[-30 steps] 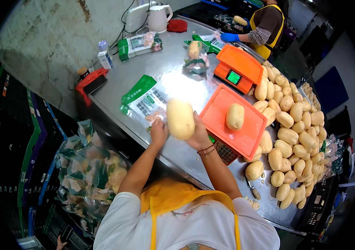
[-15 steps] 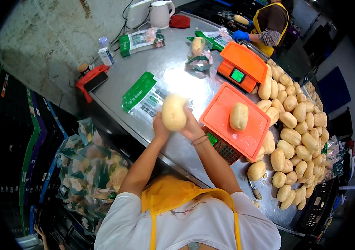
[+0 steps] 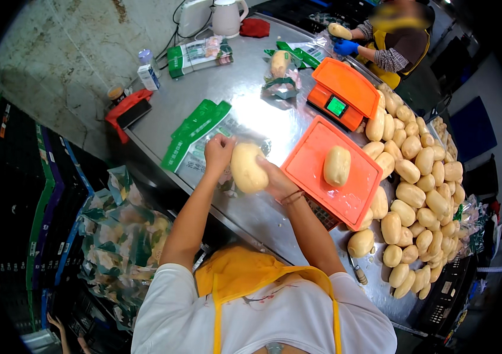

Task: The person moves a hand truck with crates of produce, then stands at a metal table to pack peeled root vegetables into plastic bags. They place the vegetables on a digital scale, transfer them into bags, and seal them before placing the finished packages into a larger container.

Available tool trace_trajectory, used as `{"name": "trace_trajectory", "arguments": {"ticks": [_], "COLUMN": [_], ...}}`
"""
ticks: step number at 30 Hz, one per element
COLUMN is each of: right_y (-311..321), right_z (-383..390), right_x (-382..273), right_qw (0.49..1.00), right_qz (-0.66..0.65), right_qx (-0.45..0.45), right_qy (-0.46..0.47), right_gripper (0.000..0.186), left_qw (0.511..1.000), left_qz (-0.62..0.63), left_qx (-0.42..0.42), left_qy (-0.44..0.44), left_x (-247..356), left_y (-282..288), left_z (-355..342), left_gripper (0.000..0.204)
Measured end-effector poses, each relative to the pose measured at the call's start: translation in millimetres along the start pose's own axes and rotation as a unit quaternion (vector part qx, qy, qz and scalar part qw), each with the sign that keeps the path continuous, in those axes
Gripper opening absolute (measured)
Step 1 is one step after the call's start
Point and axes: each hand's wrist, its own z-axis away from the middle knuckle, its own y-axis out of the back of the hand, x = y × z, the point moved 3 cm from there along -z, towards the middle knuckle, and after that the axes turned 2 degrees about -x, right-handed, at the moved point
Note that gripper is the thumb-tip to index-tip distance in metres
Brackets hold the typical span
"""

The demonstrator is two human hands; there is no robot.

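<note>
In my right hand (image 3: 273, 178) is a pale, plump lotus root segment (image 3: 248, 169), held above the steel table beside the orange scale. My left hand (image 3: 219, 152) is closed in a pinch over the flat green-and-clear plastic bags (image 3: 189, 140), apparently gripping the edge of the top one; the fingertips are partly hidden. Another lotus root segment (image 3: 337, 166) lies on the red tray (image 3: 304, 150) of the near scale, just right of my right hand.
A second orange scale (image 3: 345, 88) stands behind the first. Lotus roots (image 3: 416, 200) are heaped at the right, near a knife (image 3: 358, 272). Filled bags (image 3: 127, 242) sit low at the left. Across the table, a person in blue gloves (image 3: 345, 47) holds a lotus root.
My left hand has left the lotus root and moved up-left onto the bags, which have shifted and fanned apart. My right hand alone keeps the root. The person opposite has leaned in.
</note>
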Motion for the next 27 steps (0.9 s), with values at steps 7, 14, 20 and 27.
{"name": "trace_trajectory", "arguments": {"ticks": [7, 14, 20, 27], "right_y": [2, -18, -7, -3], "right_z": [-4, 2, -10, -20], "right_x": [-11, -31, -25, -9], "right_qw": [0.995, 0.988, 0.985, 0.993], "right_qz": [0.043, 0.147, 0.11, -0.073], "right_qx": [0.081, 0.014, 0.095, 0.038], "right_qy": [-0.033, 0.05, 0.092, 0.089], "right_gripper": [0.044, 0.04, 0.037, 0.027], "left_qw": [0.974, 0.964, 0.959, 0.978], "left_qz": [-0.122, -0.185, -0.191, -0.137], "left_qx": [-0.059, -0.131, -0.149, -0.115], "left_qy": [-0.18, -0.137, -0.15, -0.104], "left_x": [51, 64, 72, 66], "left_y": [-2, 7, 6, 17], "left_z": [18, 15, 29, 38], "left_gripper": [0.025, 0.028, 0.034, 0.031]}}
